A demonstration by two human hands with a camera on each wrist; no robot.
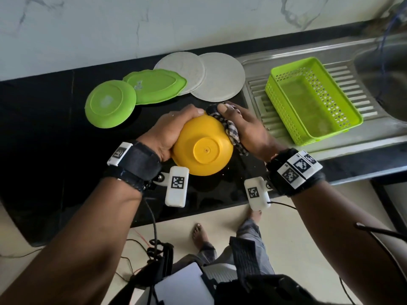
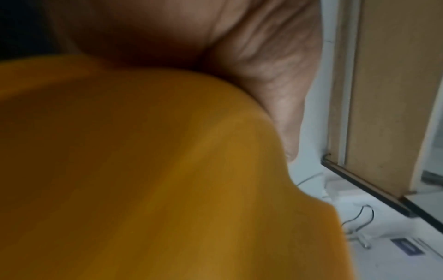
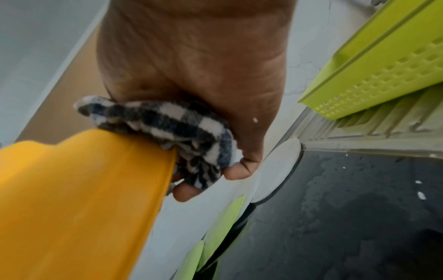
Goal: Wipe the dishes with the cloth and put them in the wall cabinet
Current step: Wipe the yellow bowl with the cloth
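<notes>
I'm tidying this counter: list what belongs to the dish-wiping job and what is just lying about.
Job: bowl, gripped by left hand; cloth, gripped by right hand; green dishes; white plates.

Lying about: basket; sink; cables.

Spotted a lime-green perforated basket at two o'clock, resting on a ribbed steel drainboard, with the sink basin farther toward two. Noted a glossy black countertop from nine across to three, a veined marble wall at twelve, and a pale floor with dark cables at six.
</notes>
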